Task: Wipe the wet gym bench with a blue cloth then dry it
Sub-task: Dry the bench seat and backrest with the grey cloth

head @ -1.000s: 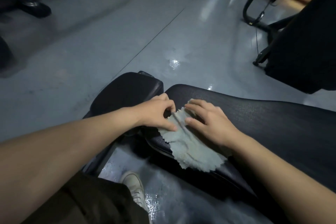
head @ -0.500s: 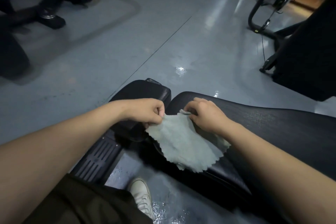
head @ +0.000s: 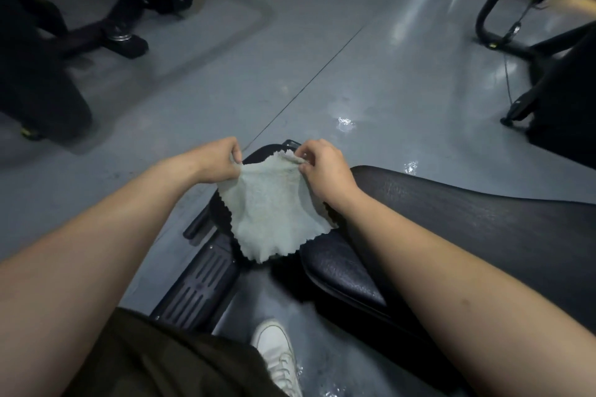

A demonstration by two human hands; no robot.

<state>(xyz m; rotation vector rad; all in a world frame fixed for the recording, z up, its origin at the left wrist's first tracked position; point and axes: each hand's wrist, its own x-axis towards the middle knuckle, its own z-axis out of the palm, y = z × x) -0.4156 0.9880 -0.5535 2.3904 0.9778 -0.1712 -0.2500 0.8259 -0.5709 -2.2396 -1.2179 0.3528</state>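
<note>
- Cloth, pale blue-grey, is now hanging spread in the air above the bench; a second ago it was lying flat on the pad.
- Left hand and right hand are each pinching a top corner shut.
- Judgement: person is opening or refolding it before another pass.

Both forearms bare, no sleeves, watch or rings in view. Dark olive-brown fabric trouser leg at 7 o'clock. White low-top laced sneaker at 6 o'clock, toe pointing toward 12 o'clock.
</note>
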